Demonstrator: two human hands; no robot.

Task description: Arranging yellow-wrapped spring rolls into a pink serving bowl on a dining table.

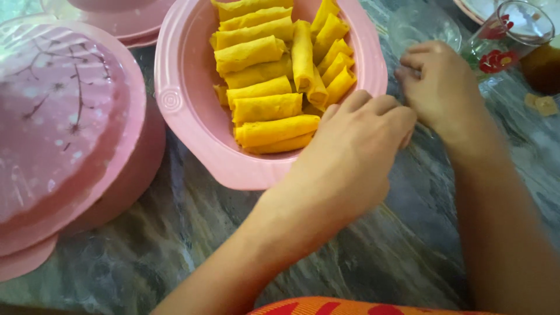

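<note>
A pink oval tray [181,87] holds several yellow rolled pancakes [265,87] laid in rows. My left hand [350,151] rests at the tray's right front rim, fingers curled, knuckles up. My right hand [437,87] is just right of the tray, fingers bent together; what they pinch is hidden. The two hands nearly touch at the fingertips.
A pink covered container with a translucent lid [58,128] stands at the left, another pink dish [116,17] behind it. A glass with red flowers [507,35] is at the back right, a brown jar [542,67] beside it. The marble-patterned tabletop [379,256] spreads in front.
</note>
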